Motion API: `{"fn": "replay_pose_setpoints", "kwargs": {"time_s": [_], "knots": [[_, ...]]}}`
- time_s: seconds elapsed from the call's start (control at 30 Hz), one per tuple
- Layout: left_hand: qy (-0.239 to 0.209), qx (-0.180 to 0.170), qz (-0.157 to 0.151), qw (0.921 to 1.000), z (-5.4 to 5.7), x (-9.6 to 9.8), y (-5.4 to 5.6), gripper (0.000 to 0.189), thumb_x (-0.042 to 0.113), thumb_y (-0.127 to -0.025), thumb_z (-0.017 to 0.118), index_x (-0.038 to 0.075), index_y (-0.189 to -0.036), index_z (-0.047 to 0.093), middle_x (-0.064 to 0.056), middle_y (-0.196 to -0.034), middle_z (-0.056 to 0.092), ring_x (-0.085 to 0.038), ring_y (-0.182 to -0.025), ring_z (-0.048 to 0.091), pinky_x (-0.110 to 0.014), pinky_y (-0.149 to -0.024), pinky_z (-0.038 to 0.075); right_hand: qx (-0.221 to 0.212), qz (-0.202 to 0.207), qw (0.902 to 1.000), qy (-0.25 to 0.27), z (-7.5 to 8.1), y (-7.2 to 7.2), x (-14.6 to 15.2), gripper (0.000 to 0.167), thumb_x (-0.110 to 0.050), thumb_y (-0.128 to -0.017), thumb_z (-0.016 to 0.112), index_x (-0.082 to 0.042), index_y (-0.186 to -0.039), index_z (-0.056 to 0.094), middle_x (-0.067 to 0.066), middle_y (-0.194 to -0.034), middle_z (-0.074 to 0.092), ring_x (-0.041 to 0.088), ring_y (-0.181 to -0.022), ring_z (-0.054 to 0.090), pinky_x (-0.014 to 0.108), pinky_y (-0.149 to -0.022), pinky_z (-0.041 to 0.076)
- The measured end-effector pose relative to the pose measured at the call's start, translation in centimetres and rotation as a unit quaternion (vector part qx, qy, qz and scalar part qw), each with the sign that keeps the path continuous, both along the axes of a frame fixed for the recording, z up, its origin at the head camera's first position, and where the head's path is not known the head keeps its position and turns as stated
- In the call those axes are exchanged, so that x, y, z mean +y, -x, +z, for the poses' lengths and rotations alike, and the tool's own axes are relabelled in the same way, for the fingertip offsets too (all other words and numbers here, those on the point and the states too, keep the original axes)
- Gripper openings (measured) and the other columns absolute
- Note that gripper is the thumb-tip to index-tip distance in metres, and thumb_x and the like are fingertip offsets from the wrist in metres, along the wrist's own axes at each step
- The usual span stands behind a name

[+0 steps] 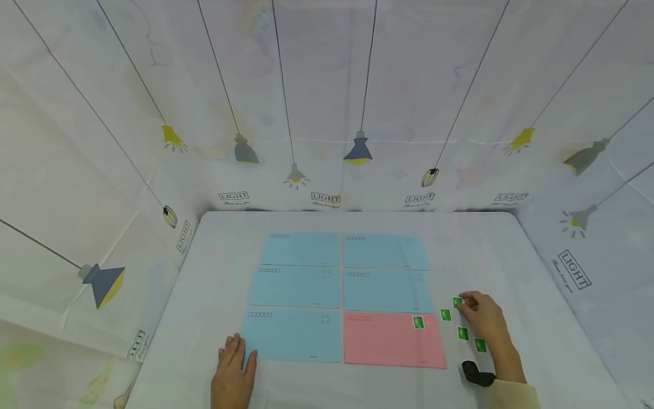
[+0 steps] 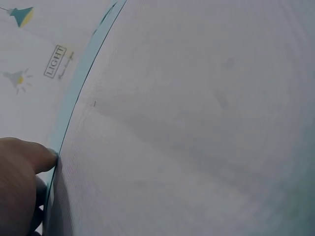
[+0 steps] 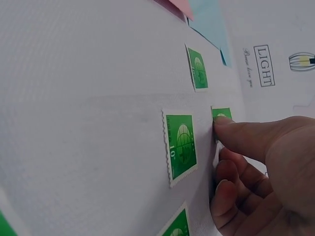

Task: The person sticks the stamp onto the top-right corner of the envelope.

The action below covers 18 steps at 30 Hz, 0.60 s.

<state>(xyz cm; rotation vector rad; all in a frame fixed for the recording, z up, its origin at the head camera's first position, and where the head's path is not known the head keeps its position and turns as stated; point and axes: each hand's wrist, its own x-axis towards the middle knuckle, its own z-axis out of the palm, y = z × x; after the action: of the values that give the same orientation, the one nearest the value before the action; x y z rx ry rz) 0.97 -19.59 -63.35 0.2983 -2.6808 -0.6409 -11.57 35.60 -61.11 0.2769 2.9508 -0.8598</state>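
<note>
My right hand (image 1: pixel 482 321) pinches a green postage stamp (image 1: pixel 456 301) at the right of the table. In the right wrist view the thumb covers the lower part of that stamp (image 3: pixel 223 112), with the other fingers curled below. Three loose green stamps (image 1: pixel 462 333) lie beside the hand. Another green stamp (image 1: pixel 418 322) sits at the top right of a pink envelope (image 1: pixel 388 343). My left hand (image 1: pixel 234 369) rests with fingers extended on the lower left edge of a blue envelope (image 1: pixel 291 338); the left wrist view shows the thumb at the envelope's edge (image 2: pixel 74 98).
More blue envelopes (image 1: pixel 301 249) lie in two columns behind the front pair, each with printed boxes. A black curved object (image 1: pixel 476 375) is by the right wrist. White cloth covers the table (image 1: pixel 204 272); a curtain with printed lamps (image 1: pixel 327 113) surrounds its back and sides.
</note>
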Motion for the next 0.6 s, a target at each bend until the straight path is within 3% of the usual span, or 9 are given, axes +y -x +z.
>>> {"fn": "replay_pose_setpoints", "kwargs": {"time_s": [0.2,0.43,0.6], "knots": [[-0.003,-0.016,0.007,0.9998,0.15,0.12,0.04,0.048,0.013,-0.082,0.082,-0.012,-0.120,0.066,-0.026,-0.133,0.062,-0.042,-0.130,0.056,-0.059,-0.107,0.043,-0.002,-0.007,0.9999,0.008,-0.13,-0.01,0.10,0.032,-0.019,-0.096,0.065,0.004,-0.119,0.062,0.017,-0.100,0.065,0.026,-0.087,0.063,0.025,-0.066,0.044],[-0.003,-0.010,0.005,0.9999,-0.11,0.14,0.10,0.048,0.013,-0.081,0.082,-0.012,-0.119,0.066,-0.027,-0.132,0.062,-0.042,-0.129,0.057,-0.061,-0.106,0.044,0.001,-0.016,0.9999,0.006,0.03,0.06,0.01,0.029,-0.023,-0.099,0.060,0.002,-0.113,0.063,0.018,-0.100,0.068,0.026,-0.086,0.063,0.025,-0.065,0.044],[-0.010,-0.010,0.010,0.9998,-0.11,0.14,0.06,0.048,0.012,-0.081,0.082,-0.012,-0.120,0.066,-0.026,-0.132,0.062,-0.042,-0.129,0.056,-0.061,-0.106,0.043,0.001,-0.046,0.9987,0.023,0.28,-0.03,-0.11,0.030,-0.026,-0.101,0.058,0.001,-0.114,0.062,0.021,-0.105,0.068,0.028,-0.089,0.065,0.025,-0.064,0.045]]}}
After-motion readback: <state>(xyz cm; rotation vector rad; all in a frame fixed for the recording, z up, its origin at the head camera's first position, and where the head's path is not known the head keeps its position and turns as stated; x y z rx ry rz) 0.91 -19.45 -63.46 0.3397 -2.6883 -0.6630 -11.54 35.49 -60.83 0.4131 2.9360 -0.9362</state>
